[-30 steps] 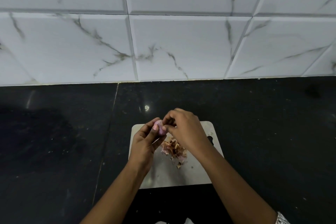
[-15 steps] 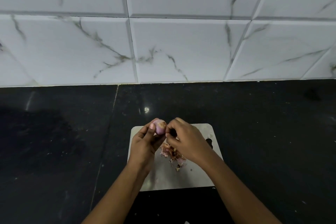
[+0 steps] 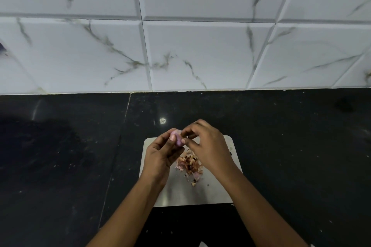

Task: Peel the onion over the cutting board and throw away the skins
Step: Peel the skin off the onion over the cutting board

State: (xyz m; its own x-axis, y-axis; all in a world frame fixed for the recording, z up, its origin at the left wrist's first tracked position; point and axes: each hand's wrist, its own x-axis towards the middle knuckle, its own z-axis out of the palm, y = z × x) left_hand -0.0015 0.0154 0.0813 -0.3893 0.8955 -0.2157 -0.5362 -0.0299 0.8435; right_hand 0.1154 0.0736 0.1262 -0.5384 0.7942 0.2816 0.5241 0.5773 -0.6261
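A small pale purple onion (image 3: 178,138) is held above the far edge of the light cutting board (image 3: 180,192). My left hand (image 3: 160,155) grips it between thumb and fingers. My right hand (image 3: 208,146) pinches at the onion's right side with its fingertips; whether a piece of skin is between them is hidden. A heap of brown and pink onion skins (image 3: 190,164) lies on the board below both hands.
The board lies on a black stone counter (image 3: 291,146) with a seam (image 3: 118,146) running left of it. A white marble-tiled wall (image 3: 190,52) rises behind the counter. The counter's front edge is below the view.
The onion has been turned slightly in my left hand, and my right fingertips have shifted along its right side. Both hands stay over the board's far end.
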